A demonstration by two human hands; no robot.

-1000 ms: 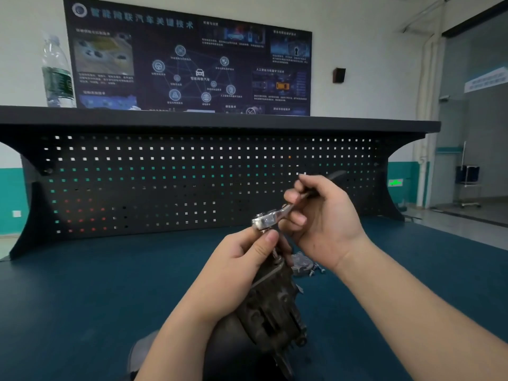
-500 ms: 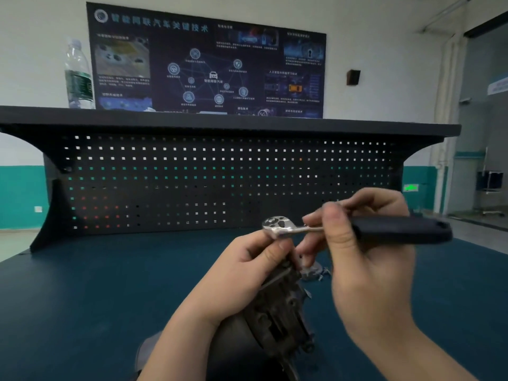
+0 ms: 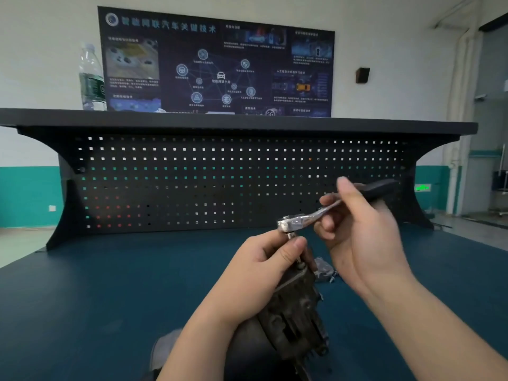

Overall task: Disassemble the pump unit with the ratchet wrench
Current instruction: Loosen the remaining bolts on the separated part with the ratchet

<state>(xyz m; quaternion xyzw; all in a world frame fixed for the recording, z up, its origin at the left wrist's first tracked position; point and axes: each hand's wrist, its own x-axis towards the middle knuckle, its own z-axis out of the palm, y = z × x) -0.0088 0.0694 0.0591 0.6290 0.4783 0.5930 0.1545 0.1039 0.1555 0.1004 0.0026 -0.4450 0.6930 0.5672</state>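
A dark, grimy metal pump unit [image 3: 291, 317] stands tilted on the blue bench at bottom centre. My left hand [image 3: 255, 273] grips its upper end, thumb near the socket under the wrench head. A ratchet wrench [image 3: 302, 220] with a shiny head and black handle sits on top of the pump, its handle pointing up and right. My right hand [image 3: 362, 235] holds that handle with curled fingers, thumb raised over it.
A small silvery part with bolts [image 3: 324, 270] lies on the blue bench top [image 3: 110, 298] just behind the pump. A black pegboard back panel [image 3: 192, 182] carries a shelf with a water bottle [image 3: 92, 78]. A dark poster hangs on the wall.
The wrench handle has swung back from pointing right to pointing up and right, with my right hand following it. My left hand kept its grip on the pump.
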